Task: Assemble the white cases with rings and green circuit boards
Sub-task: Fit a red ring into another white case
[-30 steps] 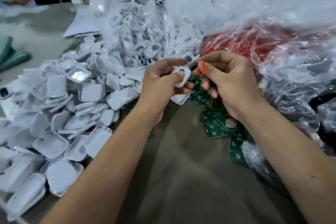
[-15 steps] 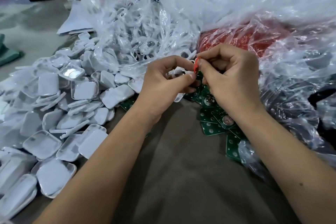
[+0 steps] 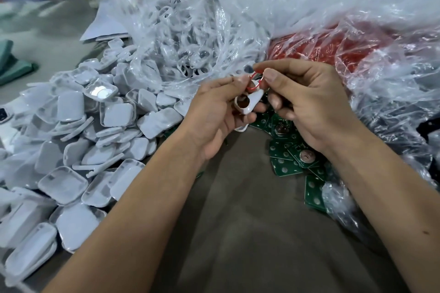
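Raised now, both hands (image 3: 214, 112) thread red ring (image 3: 256, 83) onto case (image 3: 250, 103)

On the counter (image 3: 238, 233), a heap of cases (image 3: 78, 140) spreads across the left side, and behind it stands a plastic bag (image 3: 171, 19) holding looped parts. The circuit boards (image 3: 292, 157) lie to the right of the heap, partly under the right hand (image 3: 307, 104), with a second bag (image 3: 357, 38) behind and to their right. The left hand (image 3: 214, 114) and right hand meet above the near end of the boards, a case (image 3: 250, 103) and a ring (image 3: 256, 82) between them.
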Motion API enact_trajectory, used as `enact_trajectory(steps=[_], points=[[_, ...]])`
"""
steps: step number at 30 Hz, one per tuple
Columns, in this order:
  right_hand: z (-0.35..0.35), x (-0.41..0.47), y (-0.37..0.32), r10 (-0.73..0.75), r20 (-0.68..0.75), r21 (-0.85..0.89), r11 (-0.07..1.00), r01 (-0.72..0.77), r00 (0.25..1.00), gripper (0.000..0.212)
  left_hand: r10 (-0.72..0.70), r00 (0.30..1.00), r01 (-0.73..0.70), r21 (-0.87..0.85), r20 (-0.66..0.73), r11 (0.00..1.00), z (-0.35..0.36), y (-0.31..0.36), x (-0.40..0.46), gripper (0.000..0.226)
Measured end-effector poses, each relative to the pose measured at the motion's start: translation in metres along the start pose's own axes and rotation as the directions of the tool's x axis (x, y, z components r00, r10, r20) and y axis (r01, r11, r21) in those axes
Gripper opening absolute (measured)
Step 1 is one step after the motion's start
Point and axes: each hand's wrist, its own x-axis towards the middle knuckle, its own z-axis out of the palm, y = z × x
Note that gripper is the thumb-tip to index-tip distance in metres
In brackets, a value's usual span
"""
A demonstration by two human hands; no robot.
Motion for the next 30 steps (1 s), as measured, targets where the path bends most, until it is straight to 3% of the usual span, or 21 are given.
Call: enact_trajectory(steps=[9,18,30], points=[[-0.0010,-0.0016,-0.0001,0.006,0.010,-0.007,1.000,-0.006,1.000,0.014,-0.072,0.993,0.072,0.007,0.096,0.997,-0.0006,0.0018,-0.0031,0.024],[-0.0031,-0.0013,0.0011,-0.016,0.056,0.005,1.000,0.016,0.998,0.030,0.018,1.000,-0.018,0.005,0.020,1.000,0.0008,0.0021,-0.0021,0.015],[-0.0058,0.0005,0.0062,-0.019,0.004,0.010,1.000,0.019,1.000,0.013,0.092,0.995,-0.094,0.043,0.049,0.995,0.0005,-0.0006,-0.0003,0.017]])
